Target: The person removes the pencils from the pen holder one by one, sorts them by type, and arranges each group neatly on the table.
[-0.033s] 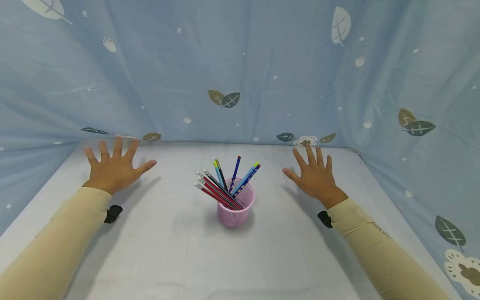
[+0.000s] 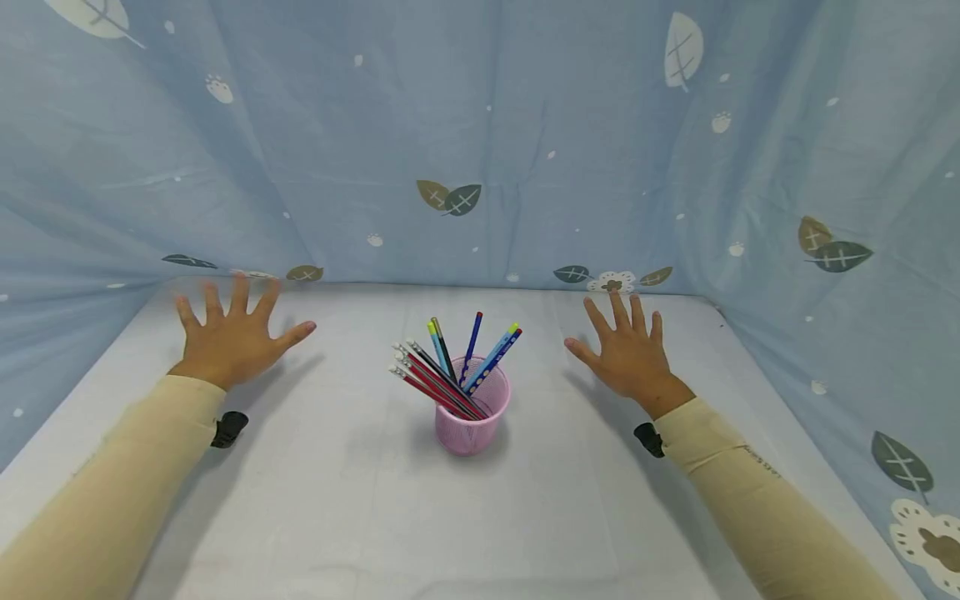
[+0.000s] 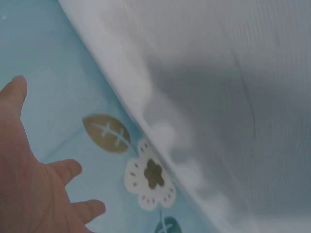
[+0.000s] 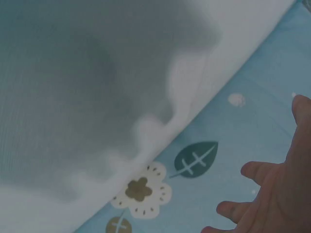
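Note:
In the head view a pink mesh pen holder [image 2: 467, 435] stands upright mid-table. Several pencils lean in it: red ones [image 2: 426, 385] and black ones tilt left with white tips, while blue ones [image 2: 491, 362] tilt right. To its left my left hand [image 2: 228, 343] is held over the table, fingers spread, gripping nothing. On the other side my right hand [image 2: 630, 358] hovers likewise, its fingers apart and holding nothing. Each wrist view catches only part of the hand, the left [image 3: 34, 189] and the right [image 4: 277, 189], with a shadow on the white cloth. Neither hand touches the holder.
A white cloth covers the table [image 2: 360, 517]. Behind it and along the sides hangs a blue curtain [image 2: 330, 125] printed with leaves, flowers and paw marks. Both forearms wear beige sleeves [image 2: 112, 492], with a black band at each wrist.
My left hand has shifted very slightly to the right. The right hand, the pen holder and the pencils look nearly unchanged.

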The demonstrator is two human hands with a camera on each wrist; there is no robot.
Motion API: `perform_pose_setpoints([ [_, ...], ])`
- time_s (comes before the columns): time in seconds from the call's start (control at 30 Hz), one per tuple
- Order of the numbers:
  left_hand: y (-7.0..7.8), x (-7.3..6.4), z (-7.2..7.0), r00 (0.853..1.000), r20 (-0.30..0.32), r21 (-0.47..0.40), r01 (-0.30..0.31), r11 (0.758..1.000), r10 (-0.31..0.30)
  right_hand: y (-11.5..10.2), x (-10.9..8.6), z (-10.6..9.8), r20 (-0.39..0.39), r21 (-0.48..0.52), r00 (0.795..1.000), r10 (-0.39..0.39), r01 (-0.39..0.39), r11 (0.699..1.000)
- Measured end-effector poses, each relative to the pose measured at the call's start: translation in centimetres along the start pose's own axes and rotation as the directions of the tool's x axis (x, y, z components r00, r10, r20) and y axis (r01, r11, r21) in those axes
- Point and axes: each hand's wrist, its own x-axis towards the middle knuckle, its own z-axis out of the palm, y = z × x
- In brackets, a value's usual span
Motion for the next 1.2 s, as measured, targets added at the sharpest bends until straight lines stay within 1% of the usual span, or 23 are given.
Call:
perform_pose_setpoints([
  [0.2, 0.6, -0.4, 0.0, 1.0, 0.013, 0.008, -0.004, 1.0, 0.004, -0.7, -0.2, -0.1, 0.011, 0.028, 1.0, -0.025, 0.024, 0.999],
  [0.33, 1.3, -0.5, -0.2, 0.999, -0.021, 0.01, -0.028, 1.0, 0.028, -1.3, -0.4, -0.3, -0.015, 0.046, 0.999, -0.038, 0.039, 0.998],
  [0.4, 2.1, -0.7, -0.2, 0.996, -0.049, -0.005, -0.068, 0.998, 0.068, -1.8, -0.5, -0.5, -0.049, 0.095, 0.997, -0.052, 0.057, 0.994],
  [0.43, 2.6, -0.9, -0.1, 0.994, -0.056, -0.03, -0.094, 0.995, 0.092, -2.1, -0.6, -0.6, -0.071, 0.146, 0.996, -0.059, 0.069, 0.987],
  [0.47, 3.2, -1.1, 0.1, 0.991, -0.055, -0.074, -0.123, 0.99, 0.119, -2.5, -0.8, -0.8, -0.094, 0.212, 0.994, -0.062, 0.081, 0.974],
  [0.5, 3.9, -1.3, 0.3, 0.986, -0.049, -0.135, -0.163, 0.977, 0.157, -3.0, -1.0, -1.0, -0.125, 0.295, 0.99, -0.068, 0.103, 0.95],
  [0.53, 4.7, -1.6, 0.5, 0.98, -0.035, -0.208, -0.201, 0.957, 0.198, -3.6, -1.2, -1.2, -0.151, 0.386, 0.986, -0.065, 0.119, 0.915],
  [0.57, 5.6, -1.9, 0.8, 0.97, -0.018, -0.287, -0.237, 0.928, 0.242, -4.1, -1.5, -1.4, -0.177, 0.479, 0.982, -0.058, 0.137, 0.867],
  [0.6, 6.4, -2.3, 1.2, 0.958, 0.002, -0.371, -0.264, 0.89, 0.285, -4.7, -1.8, -1.5, -0.199, 0.569, 0.979, -0.043, 0.151, 0.808],
  [0.63, 7.3, -2.7, 1.5, 0.946, 0.031, -0.447, -0.276, 0.851, 0.323, -5.3, -2.0, -1.7, -0.212, 0.648, 0.977, -0.03, 0.163, 0.744],
  [0.67, 8.2, -3.1, 1.9, 0.931, 0.058, -0.515, -0.281, 0.81, 0.36, -5.9, -2.3, -1.8, -0.222, 0.717, 0.975, -0.016, 0.174, 0.675],
  [0.7, 9.0, -3.5, 2.3, 0.916, 0.092, -0.569, -0.273, 0.775, 0.39, -6.4, -2.5, -1.9, -0.228, 0.772, 0.974, -0.002, 0.182, 0.609],
  [0.73, 9.9, -3.9, 2.6, 0.903, 0.126, -0.608, -0.256, 0.751, 0.41, -6.9, -2.7, -1.9, -0.223, 0.815, 0.975, 0.016, 0.177, 0.552],
  [0.77, 10.7, -4.2, 3.0, 0.891, 0.157, -0.637, -0.238, 0.733, 0.426, -7.3, -2.9, -1.9, -0.216, 0.845, 0.976, 0.025, 0.175, 0.505],
  [0.8, 11.4, -4.6, 3.3, 0.881, 0.19, -0.657, -0.215, 0.723, 0.434, -7.8, -3.1, -1.8, -0.206, 0.869, 0.978, 0.029, 0.17, 0.465],
  [0.83, 12.1, -4.9, 3.6, 0.873, 0.219, -0.672, -0.189, 0.716, 0.437, -8.2, -3.2, -1.8, -0.194, 0.886, 0.981, 0.027, 0.163, 0.434],
  [0.87, 12.7, -5.1, 3.9, 0.863, 0.232, -0.685, -0.183, 0.705, 0.449, -8.6, -3.4, -1.7, -0.181, 0.899, 0.983, 0.026, 0.155, 0.409],
  [0.9, 13.3, -5.2, 4.2, 0.853, 0.235, -0.693, -0.189, 0.695, 0.466, -8.9, -3.5, -1.6, -0.168, 0.904, 0.986, 0.017, 0.147, 0.4],
  [0.97, 14.2, -5.3, 4.8, 0.84, 0.213, -0.711, -0.217, 0.669, 0.499, -9.5, -3.7, -1.4, -0.144, 0.911, 0.99, -0.005, 0.135, 0.391],
  [1.07, 15.1, -5.3, 5.4, 0.831, 0.165, -0.724, -0.264, 0.637, 0.532, -10.2, -4.1, -1.2, -0.115, 0.917, 0.993, -0.025, 0.116, 0.382],
  [1.1, 15.3, -5.3, 5.6, 0.831, 0.16, -0.723, -0.269, 0.636, 0.533, -10.4, -4.2, -1.1, -0.111, 0.916, 0.993, -0.025, 0.112, 0.385],
  [1.13, 15.4, -5.3, 5.7, 0.834, 0.16, -0.726, -0.263, 0.635, 0.528, -10.5, -4.4, -1.1, -0.117, 0.916, 0.993, -0.018, 0.115, 0.384],
  [1.2, 15.6, -5.3, 5.9, 0.837, 0.158, -0.72, -0.265, 0.642, 0.523, -10.8, -4.7, -1.1, -0.15, 0.919, 0.989, 0.005, 0.138, 0.37],
])
